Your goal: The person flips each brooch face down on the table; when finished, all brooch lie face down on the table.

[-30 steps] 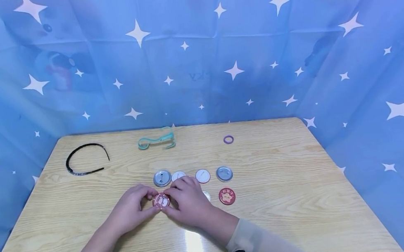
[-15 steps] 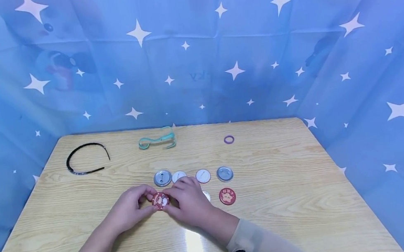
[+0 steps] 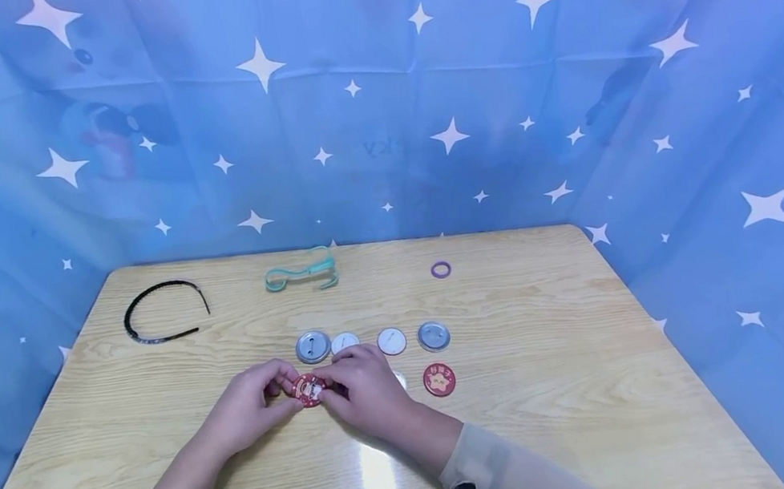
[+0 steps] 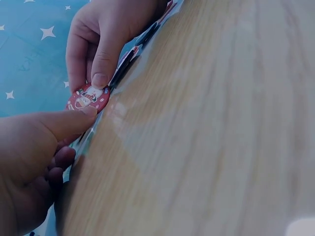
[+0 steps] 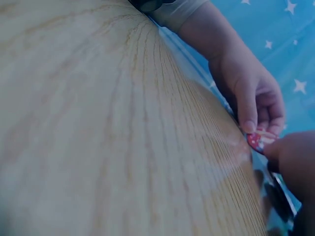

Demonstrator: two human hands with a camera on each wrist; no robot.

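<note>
Left hand (image 3: 251, 406): well left of the star badge (image 3: 440, 380), pinching the held badge by its near-left rim, thumb lying on the printed side. A light thumb should be enough; pressing hard could make the smooth disc skid.
Right hand (image 3: 365, 389): between the star badge and the held badge, pinching the opposite rim. To turn or shift the disc, best let one hand hold while the other takes a fresh grip.
Held badge (image 3: 308, 390): left of the star badge and about level with it, red printed side showing. Whether it touches the desk (image 3: 562, 402) I cannot tell; working low would make a slip harmless.
Hidden back: out of sight. Since neighbours carry pins, fingertips are probably safest at the rim.
Half-covered white badge (image 3: 400, 379): just left of the star badge, partly behind the right hand; the knuckles could nudge it, so any swing that way should be small.
Pin-side-up row: beyond the star badge, a silver disc (image 3: 434, 336) straight behind it, the others further left. Lifting the wrists slightly should spare them.
Purple ring (image 3: 434, 271): well beyond the star badge, no hindrance.
</note>
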